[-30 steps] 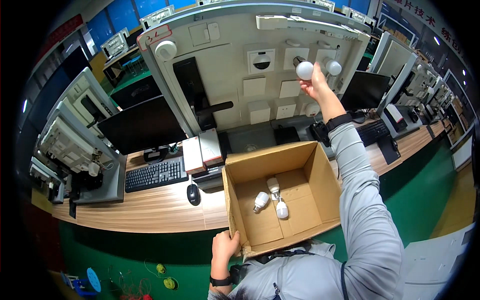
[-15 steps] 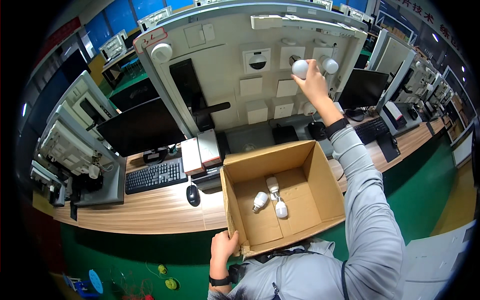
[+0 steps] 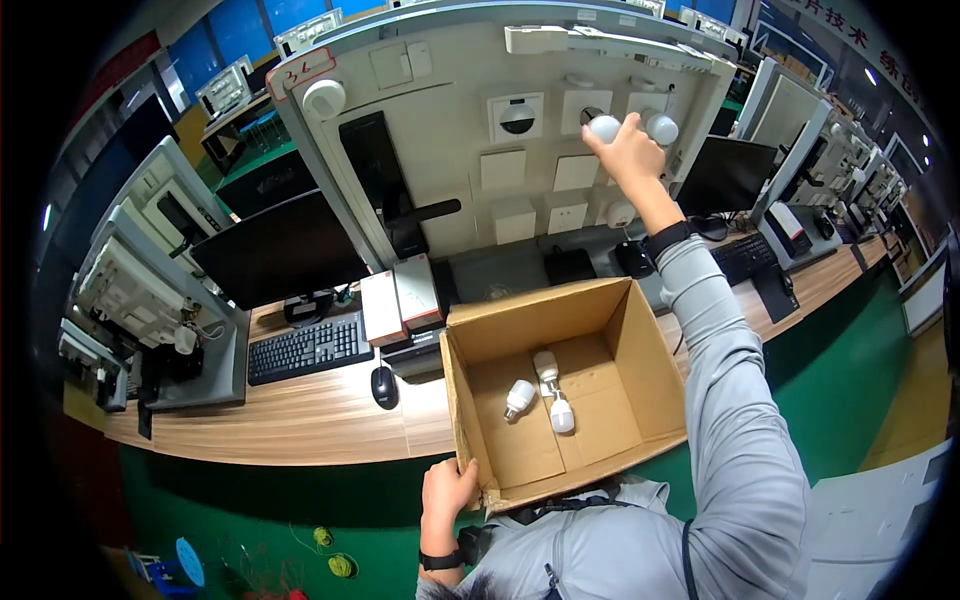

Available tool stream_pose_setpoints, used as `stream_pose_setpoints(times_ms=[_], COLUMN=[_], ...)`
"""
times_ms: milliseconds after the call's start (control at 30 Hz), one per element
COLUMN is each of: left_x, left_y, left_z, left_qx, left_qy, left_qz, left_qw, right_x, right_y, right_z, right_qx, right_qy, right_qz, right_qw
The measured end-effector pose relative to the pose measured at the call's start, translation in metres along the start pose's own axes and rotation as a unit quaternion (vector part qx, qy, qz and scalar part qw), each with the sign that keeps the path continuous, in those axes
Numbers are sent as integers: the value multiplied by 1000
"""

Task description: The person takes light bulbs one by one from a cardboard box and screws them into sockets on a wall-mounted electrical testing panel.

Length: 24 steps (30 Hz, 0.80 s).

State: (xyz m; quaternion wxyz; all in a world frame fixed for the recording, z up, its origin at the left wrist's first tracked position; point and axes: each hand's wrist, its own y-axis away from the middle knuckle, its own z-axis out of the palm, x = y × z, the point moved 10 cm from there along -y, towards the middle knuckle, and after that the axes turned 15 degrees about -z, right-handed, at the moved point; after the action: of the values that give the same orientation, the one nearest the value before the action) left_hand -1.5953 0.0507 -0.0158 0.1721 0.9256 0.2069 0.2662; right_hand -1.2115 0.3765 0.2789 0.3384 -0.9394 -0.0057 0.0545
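My right hand is raised to the upright panel, its fingers closed round a white light bulb. That bulb's base meets a square white fitting on the panel; whether it is seated cannot be seen. Just right of it, another white bulb sits on the neighbouring fitting. Down at the near left corner of an open cardboard box, my left hand grips the cardboard edge. Inside the box lie three white bulbs, one apart at the left and two end to end.
Left of the box, a black mouse, a keyboard and a monitor stand on the wooden desk. Small white boxes stand behind the mouse. A black door-lock handle juts from the panel.
My right hand has shifted slightly and its grip on the bulb has turned, with the wrist rotated. My left hand still holds the box corner.
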Motion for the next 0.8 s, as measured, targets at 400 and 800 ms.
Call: stream_pose_setpoints(times_ms=[400,800], left_x=[0,0], left_y=[-1,2], left_z=[1,0], left_qx=[10,-4], left_qy=[3,12], left_qz=[12,-7], left_qw=[1000,1000], right_x=[45,25], right_y=[1,15], right_z=[66,105], right_qx=[-98,-112], right_qy=[-334,-665], right_qz=[202,267], right_qw=[916,688])
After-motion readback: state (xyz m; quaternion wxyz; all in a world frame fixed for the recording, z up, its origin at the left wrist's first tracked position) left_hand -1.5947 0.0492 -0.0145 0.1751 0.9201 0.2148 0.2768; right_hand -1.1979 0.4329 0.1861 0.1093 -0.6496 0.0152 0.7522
